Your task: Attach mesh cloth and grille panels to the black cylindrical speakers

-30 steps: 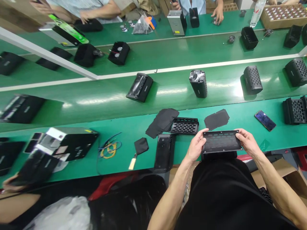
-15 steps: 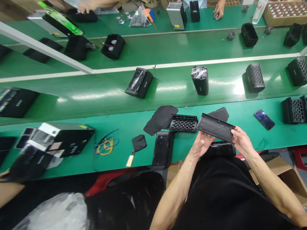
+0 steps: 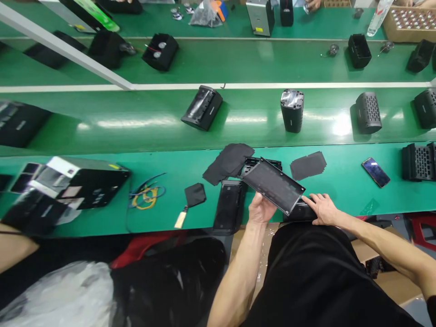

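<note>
My left hand [image 3: 260, 210] grips a flat black panel [image 3: 273, 185] from below and holds it tilted above the green bench [image 3: 170, 181]. My right hand [image 3: 322, 208] lies with its fingers spread on a black housing [image 3: 299, 212] at the bench's near edge, just under the panel's right end. A black perforated grille [image 3: 250, 164] is partly hidden behind the panel. Black fabric cut-outs lie to its left [image 3: 227, 162] and right [image 3: 308, 165]. Another black housing [image 3: 230, 205] stands left of my left hand.
A phone [image 3: 375, 172] and a stack of grilles [image 3: 418, 161] lie at the right. Black speaker bodies [image 3: 292, 110] ride the conveyor behind. A boxy device [image 3: 73, 181], coloured wires [image 3: 147, 196] and a small fabric piece [image 3: 195, 194] sit at the left. Another person's arm [image 3: 13, 247] shows lower left.
My right hand has let go of the panel and dropped onto the housing at the bench edge. My left hand has carried the panel leftward and tilted it.
</note>
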Action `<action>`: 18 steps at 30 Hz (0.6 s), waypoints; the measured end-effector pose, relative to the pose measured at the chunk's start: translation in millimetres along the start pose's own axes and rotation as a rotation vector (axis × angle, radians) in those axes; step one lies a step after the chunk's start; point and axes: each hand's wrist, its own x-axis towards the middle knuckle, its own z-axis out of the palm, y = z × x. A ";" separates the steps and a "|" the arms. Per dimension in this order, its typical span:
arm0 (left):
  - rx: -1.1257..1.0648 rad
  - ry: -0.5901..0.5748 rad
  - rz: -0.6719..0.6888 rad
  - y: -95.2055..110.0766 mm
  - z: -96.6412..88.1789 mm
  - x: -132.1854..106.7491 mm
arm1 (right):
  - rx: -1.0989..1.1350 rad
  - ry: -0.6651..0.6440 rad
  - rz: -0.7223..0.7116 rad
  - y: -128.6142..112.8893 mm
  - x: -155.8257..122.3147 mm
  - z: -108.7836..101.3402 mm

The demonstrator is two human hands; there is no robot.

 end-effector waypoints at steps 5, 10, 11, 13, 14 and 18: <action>-0.007 0.006 0.010 -2.8 -7.8 -10.4 | 0.069 0.053 0.152 42.9 -28.2 -3.3; -0.064 -0.052 -0.075 -21.9 -5.1 -15.2 | 0.225 0.493 0.694 103.7 -73.2 -8.3; -0.075 -0.070 -0.101 -25.9 -2.1 -14.0 | 0.204 0.551 0.778 108.7 -77.1 -7.6; -0.085 -0.118 -0.156 -32.0 5.6 -10.4 | 0.171 0.613 0.857 113.5 -81.7 -4.1; -0.086 -0.147 -0.182 -33.6 10.0 -8.6 | 0.172 0.626 0.849 115.0 -83.2 -1.5; -0.063 -0.265 -0.267 -30.7 28.5 -7.6 | 0.340 0.715 0.720 126.4 -82.8 10.0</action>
